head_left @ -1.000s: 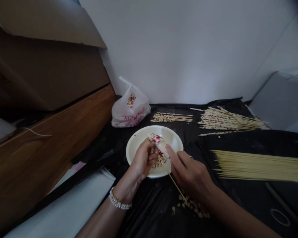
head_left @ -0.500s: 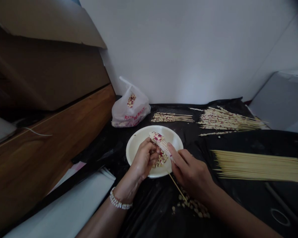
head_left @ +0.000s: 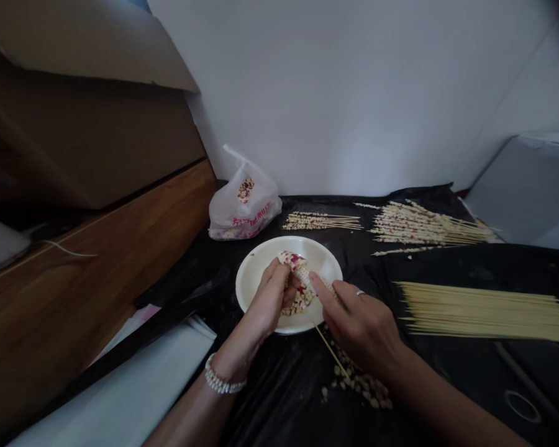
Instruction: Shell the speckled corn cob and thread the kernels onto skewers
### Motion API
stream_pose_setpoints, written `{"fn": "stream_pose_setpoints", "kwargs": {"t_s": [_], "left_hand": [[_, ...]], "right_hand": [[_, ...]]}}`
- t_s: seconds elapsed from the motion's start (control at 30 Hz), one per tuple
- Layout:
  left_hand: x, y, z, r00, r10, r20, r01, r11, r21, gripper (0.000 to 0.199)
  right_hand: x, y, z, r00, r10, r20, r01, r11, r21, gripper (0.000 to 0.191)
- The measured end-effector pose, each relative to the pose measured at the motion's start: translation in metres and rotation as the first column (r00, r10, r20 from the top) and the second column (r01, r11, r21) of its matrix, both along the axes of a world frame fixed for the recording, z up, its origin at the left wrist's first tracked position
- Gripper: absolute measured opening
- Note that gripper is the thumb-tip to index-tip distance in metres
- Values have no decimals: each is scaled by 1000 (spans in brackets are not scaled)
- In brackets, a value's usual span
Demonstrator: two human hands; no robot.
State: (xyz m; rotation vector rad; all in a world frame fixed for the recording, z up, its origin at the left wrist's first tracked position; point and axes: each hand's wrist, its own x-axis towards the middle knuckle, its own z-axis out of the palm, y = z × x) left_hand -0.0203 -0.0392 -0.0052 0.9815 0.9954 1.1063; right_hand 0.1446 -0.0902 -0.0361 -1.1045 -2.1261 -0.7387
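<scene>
Between both hands, over a white bowl (head_left: 248, 273), is an ear of corn (head_left: 294, 263) with white and dark red kernels, partly stripped. My left hand (head_left: 271, 295) is closed around its left side, thumb near the top. My right hand (head_left: 361, 316), wearing a ring, grips its lower right end with the thumb laid along the cob. Loose kernels (head_left: 299, 302) lie in the bowl under the corn. A single skewer (head_left: 330, 349) leans on the bowl's near rim, its lower end by kernels (head_left: 370, 391) scattered on the black plastic sheet.
Behind the bowl stands a white plastic bag (head_left: 245, 205) with corn inside. Skewers threaded with kernels lie in a small group (head_left: 312, 220) and a larger pile (head_left: 414, 225). Bare bamboo skewers (head_left: 484, 310) are at the right. A cardboard box (head_left: 88, 124) rises at the left, a wall behind.
The ear of corn has tilted and sunk slightly, and my left fingers have closed further round its upper part. My right hand has shifted a little, its ring now showing.
</scene>
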Motion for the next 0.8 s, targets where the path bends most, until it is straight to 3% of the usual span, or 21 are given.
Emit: {"fn": "stream_pose_setpoints", "kwargs": {"t_s": [0.27, 0.47, 0.8], "left_hand": [[2, -1, -1, 996, 74, -40, -74, 997, -20, 17], [0, -2, 8, 993, -22, 113, 27, 999, -45, 18], [-2, 0, -5, 997, 18, -73, -17, 1000, 7, 14]], "right_hand": [[-3, -2, 2, 997, 38, -69, -40, 999, -29, 43], [-2, -1, 4, 995, 20, -99, -26, 998, -56, 40], [0, -1, 0, 1000, 17, 19, -18, 1000, 1, 44]]}}
